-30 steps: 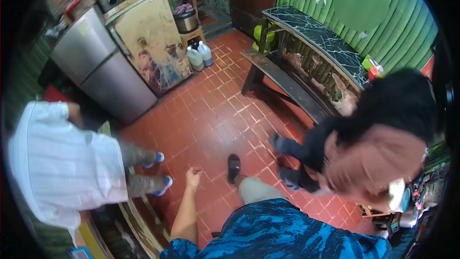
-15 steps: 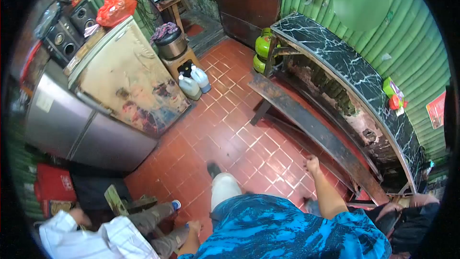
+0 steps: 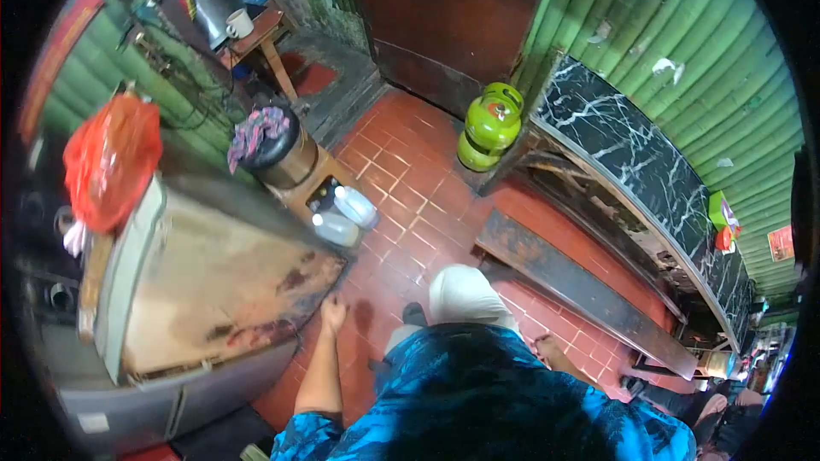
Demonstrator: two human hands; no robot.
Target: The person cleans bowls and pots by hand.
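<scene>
My left hand [image 3: 335, 314] hangs beside the lower edge of a stained white appliance panel [image 3: 218, 265]. Its fingers look curled in, and nothing shows in them. On the other side of my body my right hand [image 3: 548, 347] is low beside my leg, near a long dark bench [image 3: 572, 282]. It is small and partly blurred, so its fingers cannot be made out. My light trouser leg [image 3: 470, 292] is bent forward over the red tiled floor [image 3: 397, 243].
Two plastic jugs [image 3: 354, 207] stand before a cooker [image 3: 290, 154] with a cloth on top. Green gas cylinders [image 3: 494, 119] stand by a brown door [image 3: 444, 17]. A black marble-patterned counter [image 3: 615, 128] lines the right wall. Another person's dark-clothed legs [image 3: 675, 397] show at lower right.
The view has moved forward, nearer the door and cylinders. My left hand has swung forward and my right hand back toward my body. The seated person at lower left is out of view.
</scene>
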